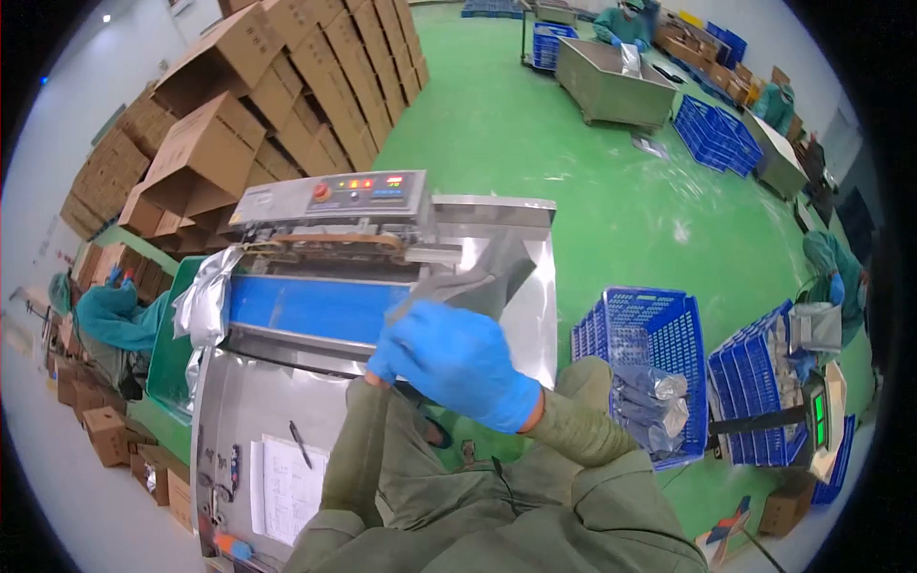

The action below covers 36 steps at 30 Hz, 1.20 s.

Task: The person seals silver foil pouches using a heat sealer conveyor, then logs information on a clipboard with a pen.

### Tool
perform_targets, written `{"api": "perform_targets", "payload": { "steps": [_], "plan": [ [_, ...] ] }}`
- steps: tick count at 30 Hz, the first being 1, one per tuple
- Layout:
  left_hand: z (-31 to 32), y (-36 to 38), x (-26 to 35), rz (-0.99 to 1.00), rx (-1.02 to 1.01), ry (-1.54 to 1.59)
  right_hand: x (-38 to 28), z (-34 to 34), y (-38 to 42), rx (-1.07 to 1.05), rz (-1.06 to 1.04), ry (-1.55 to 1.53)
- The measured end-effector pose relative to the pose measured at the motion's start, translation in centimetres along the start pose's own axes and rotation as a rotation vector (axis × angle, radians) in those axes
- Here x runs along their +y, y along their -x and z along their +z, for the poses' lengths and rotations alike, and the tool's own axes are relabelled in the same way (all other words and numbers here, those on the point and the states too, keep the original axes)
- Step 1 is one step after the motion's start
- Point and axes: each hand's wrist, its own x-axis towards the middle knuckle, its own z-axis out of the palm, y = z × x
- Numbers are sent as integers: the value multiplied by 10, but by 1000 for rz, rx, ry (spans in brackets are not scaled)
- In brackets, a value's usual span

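At mid-frame, the right hand (460,365) curls its fingers near the grey pouch (492,275), though blur hides whether they grip; the left hand (382,363) is mostly hidden, its fingers unreadable; the metal tabletop (533,329) seemingly supports the pouch's weight.

A glossy green floor (611,229) spreads beneath white walls (57,162) and stacked brown cartons (310,81).

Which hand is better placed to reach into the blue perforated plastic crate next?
Probably the right hand: the crate stands on that side, and the right arm comes in from there. The left hand, largely hidden behind the right, would have to cross over.
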Motion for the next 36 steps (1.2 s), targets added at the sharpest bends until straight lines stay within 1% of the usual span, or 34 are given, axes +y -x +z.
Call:
{"api": "perform_targets", "payload": {
  "steps": [2, 4, 6, 8, 9, 10, 11, 12, 13, 15, 16, 19, 20, 23, 24, 25, 27, 28, 30, 31, 32, 33, 34, 35, 36],
  "plan": [
    [-17, -2, -6, 9, -19, 28, 9, 0, 14, 363, 72, -116],
    [-27, -6, -3, 48, -48, 28, 42, -5, 38, 497, 380, 106],
    [-35, -8, 4, 81, -101, 1, 69, 9, 45, 373, 544, -59],
    [-46, -8, 15, 121, -164, -62, 96, 24, 57, 188, 528, -68],
    [-55, -6, 26, 173, -174, -97, 105, 28, 60, 97, 513, -74],
    [-67, -3, 40, 112, -207, -71, 110, 28, 60, 111, 441, 22],
    [-77, -4, 47, 52, -240, -46, 114, 25, 56, 98, 409, 43],
    [-82, -5, 45, 170, -129, 173, 117, 22, 55, 85, 385, 62],
    [-85, -2, 48, 207, -103, -21, 118, 20, 56, 67, 366, 80],
    [-94, 10, 75, 262, -46, -405, 120, 16, 54, -14, 263, 243],
    [-90, 5, 60, 524, 76, -509, 121, 15, 53, -50, 203, 320],
    [-116, 0, 23, 764, 75, -978, 148, 2, 82, -77, 42, 399],
    [-112, 8, 24, 679, 89, -1096, 144, 3, 91, -58, 30, 377],
    [-92, 4, 41, 814, 296, -644, 113, 4, 70, 209, 120, 103],
    [-74, 7, 42, 725, 325, -356, 106, 13, 70, 226, 272, -71],
    [-46, 3, 25, 498, 415, 131, 104, 19, 73, 279, 350, -105],
    [-38, 1, 34, 168, 534, 152, 104, 27, 75, 397, 488, -171],
    [-40, -7, 37, 184, 531, 141, 103, 23, 75, 369, 627, -273],
    [-42, -22, 37, 188, 518, 121, 104, 26, 72, 356, 725, -283],
    [-40, -29, 16, 121, 450, 124, 105, 28, 72, 345, 779, -287],
    [-36, -44, -19, 68, 386, 127, 127, 42, 83, 323, 777, -352],
    [-35, -56, -42, 24, 322, 125, 136, 56, 92, 327, 883, -426],
    [-33, -57, -50, -32, 343, 59, 144, 70, 97, 332, 987, -501],
    [-35, -64, -61, -28, 340, 40, 152, 84, 102, 334, 1091, -578],
    [-39, -70, -77, -34, 332, 20, 157, 94, 106, 319, 1058, -578]
  ]
}}
